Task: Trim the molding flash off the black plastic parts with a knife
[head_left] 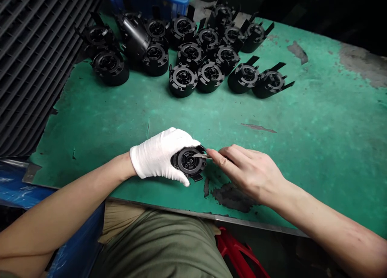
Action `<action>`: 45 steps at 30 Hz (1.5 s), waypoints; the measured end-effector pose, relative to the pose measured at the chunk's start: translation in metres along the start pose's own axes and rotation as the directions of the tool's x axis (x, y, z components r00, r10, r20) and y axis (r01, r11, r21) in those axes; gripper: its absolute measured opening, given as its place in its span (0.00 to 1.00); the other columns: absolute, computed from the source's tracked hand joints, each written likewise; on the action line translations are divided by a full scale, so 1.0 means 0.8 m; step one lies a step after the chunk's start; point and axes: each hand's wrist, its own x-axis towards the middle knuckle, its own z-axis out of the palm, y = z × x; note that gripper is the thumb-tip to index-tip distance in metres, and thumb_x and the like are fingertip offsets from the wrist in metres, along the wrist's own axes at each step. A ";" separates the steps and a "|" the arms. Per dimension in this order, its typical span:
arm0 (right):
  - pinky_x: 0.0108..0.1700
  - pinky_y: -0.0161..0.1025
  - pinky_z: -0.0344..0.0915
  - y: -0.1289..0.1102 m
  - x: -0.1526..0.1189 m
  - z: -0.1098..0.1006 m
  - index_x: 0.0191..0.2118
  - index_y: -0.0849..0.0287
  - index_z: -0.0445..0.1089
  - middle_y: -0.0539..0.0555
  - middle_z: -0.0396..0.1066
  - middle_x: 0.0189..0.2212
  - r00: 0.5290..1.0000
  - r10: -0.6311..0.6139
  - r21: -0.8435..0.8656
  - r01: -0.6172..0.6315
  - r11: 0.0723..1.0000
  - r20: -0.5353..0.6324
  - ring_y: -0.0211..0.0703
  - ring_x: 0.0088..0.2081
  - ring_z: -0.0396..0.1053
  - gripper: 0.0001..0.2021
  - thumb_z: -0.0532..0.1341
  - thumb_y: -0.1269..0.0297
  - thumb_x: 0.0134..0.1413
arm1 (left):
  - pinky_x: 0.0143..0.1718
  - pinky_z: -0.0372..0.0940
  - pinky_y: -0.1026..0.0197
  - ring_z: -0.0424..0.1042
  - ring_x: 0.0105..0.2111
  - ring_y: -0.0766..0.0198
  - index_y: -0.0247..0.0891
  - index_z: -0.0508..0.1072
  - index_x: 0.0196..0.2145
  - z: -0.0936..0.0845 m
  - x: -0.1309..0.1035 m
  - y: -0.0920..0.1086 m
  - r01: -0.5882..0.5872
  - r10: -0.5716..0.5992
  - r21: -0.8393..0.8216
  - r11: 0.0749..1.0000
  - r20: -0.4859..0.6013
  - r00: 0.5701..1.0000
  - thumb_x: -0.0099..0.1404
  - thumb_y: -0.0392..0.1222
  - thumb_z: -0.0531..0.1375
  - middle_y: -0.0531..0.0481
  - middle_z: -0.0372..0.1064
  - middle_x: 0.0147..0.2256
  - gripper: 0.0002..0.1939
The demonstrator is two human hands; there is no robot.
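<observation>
A white glove covers my left hand, which is wrapped round a round black plastic part near the front edge of the green table. The part's ringed face is turned up towards the camera. My bare right hand is closed on a thin metal blade tool. The blade's tip lies over the face of the black part, close to its centre. The tool's handle is mostly hidden in my right hand.
Several black cylindrical parts stand grouped along the back of the green table. Behind them is a blue bin. A black slatted panel rises at the left. Something red is below the front edge.
</observation>
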 end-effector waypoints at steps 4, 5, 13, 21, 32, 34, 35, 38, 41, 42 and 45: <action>0.34 0.39 0.63 -0.007 -0.003 0.001 0.69 0.66 0.60 0.57 0.74 0.39 0.999 0.044 0.012 -0.044 0.999 -0.015 0.44 0.35 0.64 0.27 0.56 0.82 0.67 | 0.57 0.68 0.46 0.77 0.52 0.43 0.40 0.72 0.60 0.000 -0.001 0.000 0.009 -0.009 -0.004 1.000 0.006 1.000 0.60 0.74 0.68 0.40 0.77 0.52 0.43; 0.34 0.39 0.63 -0.009 -0.002 0.000 0.69 0.67 0.60 0.57 0.74 0.38 0.999 0.040 0.006 -0.040 0.999 -0.020 0.44 0.35 0.64 0.27 0.56 0.83 0.66 | 0.57 0.68 0.46 0.77 0.53 0.43 0.40 0.72 0.61 0.000 -0.001 0.000 0.009 -0.009 -0.001 1.000 0.003 1.000 0.60 0.74 0.68 0.40 0.77 0.52 0.43; 0.31 0.39 0.62 -0.011 -0.003 -0.003 0.68 0.67 0.61 0.53 0.72 0.35 1.000 0.025 0.052 -0.025 0.998 0.007 0.42 0.33 0.65 0.25 0.55 0.80 0.68 | 0.54 0.69 0.47 0.78 0.51 0.44 0.40 0.74 0.59 0.001 0.000 -0.001 -0.011 0.011 -0.015 1.000 -0.006 1.000 0.61 0.74 0.68 0.40 0.78 0.51 0.42; 0.36 0.36 0.64 -0.010 -0.014 0.006 0.65 0.59 0.67 0.54 0.75 0.39 0.959 0.281 0.220 -0.270 0.937 -0.021 0.39 0.35 0.71 0.18 0.61 0.69 0.73 | 0.48 0.69 0.49 0.78 0.45 0.46 0.40 0.78 0.48 0.000 0.002 0.002 0.007 -0.007 -0.008 1.000 -0.022 1.000 0.59 0.77 0.67 0.41 0.78 0.45 0.38; 0.32 0.38 0.62 -0.027 -0.006 0.000 0.60 0.62 0.71 0.52 0.75 0.37 0.960 0.279 0.119 -0.274 0.954 -0.033 0.38 0.33 0.70 0.14 0.62 0.67 0.73 | 0.54 0.70 0.46 0.77 0.48 0.44 0.40 0.77 0.50 0.002 -0.001 0.001 0.048 -0.049 -0.017 0.999 -0.024 0.999 0.56 0.76 0.70 0.41 0.77 0.47 0.39; 0.32 0.38 0.61 -0.028 -0.005 0.000 0.60 0.62 0.72 0.52 0.74 0.36 0.963 0.267 0.097 -0.263 0.960 -0.036 0.38 0.32 0.69 0.14 0.62 0.67 0.73 | 0.54 0.70 0.45 0.77 0.49 0.44 0.40 0.77 0.50 0.002 -0.002 0.002 0.062 -0.062 -0.013 0.998 -0.037 0.997 0.55 0.76 0.70 0.40 0.77 0.48 0.39; 0.32 0.38 0.60 -0.028 -0.005 0.000 0.59 0.61 0.72 0.51 0.73 0.35 0.964 0.264 0.088 -0.260 0.962 -0.037 0.38 0.32 0.68 0.14 0.62 0.67 0.73 | 0.54 0.70 0.45 0.77 0.48 0.44 0.39 0.77 0.49 0.002 -0.002 0.002 0.067 -0.067 -0.009 0.998 -0.042 0.997 0.55 0.76 0.70 0.40 0.77 0.47 0.40; 0.31 0.38 0.58 -0.028 -0.007 0.004 0.60 0.61 0.72 0.51 0.73 0.35 0.965 0.261 0.074 -0.258 0.963 -0.034 0.38 0.31 0.66 0.14 0.63 0.67 0.73 | 0.53 0.71 0.46 0.78 0.48 0.44 0.40 0.77 0.47 0.002 -0.002 0.005 0.080 -0.080 0.005 0.997 -0.037 0.996 0.54 0.77 0.70 0.40 0.78 0.46 0.39; 0.32 0.38 0.57 -0.027 -0.011 0.006 0.63 0.60 0.70 0.52 0.74 0.37 0.969 0.243 0.058 -0.241 0.969 -0.033 0.38 0.31 0.65 0.17 0.63 0.70 0.71 | 0.53 0.71 0.46 0.78 0.48 0.44 0.39 0.77 0.48 0.002 -0.001 0.006 0.074 -0.074 0.004 0.997 -0.035 0.997 0.55 0.77 0.69 0.40 0.78 0.46 0.40; 0.32 0.38 0.57 -0.028 -0.012 0.005 0.63 0.60 0.69 0.53 0.75 0.38 0.972 0.231 0.050 -0.229 0.972 -0.034 0.38 0.32 0.65 0.19 0.63 0.72 0.71 | 0.53 0.70 0.45 0.78 0.48 0.44 0.39 0.77 0.49 0.001 -0.001 0.006 0.068 -0.068 0.001 0.998 -0.040 0.997 0.56 0.77 0.69 0.40 0.78 0.46 0.40; 0.33 0.38 0.59 -0.033 -0.012 0.000 0.65 0.63 0.67 0.55 0.75 0.38 0.979 0.202 0.025 -0.202 0.979 -0.031 0.41 0.34 0.65 0.22 0.59 0.79 0.68 | 0.53 0.70 0.45 0.78 0.47 0.44 0.38 0.77 0.51 0.000 0.000 0.006 0.057 -0.057 -0.017 0.998 -0.046 0.997 0.57 0.77 0.68 0.40 0.78 0.47 0.41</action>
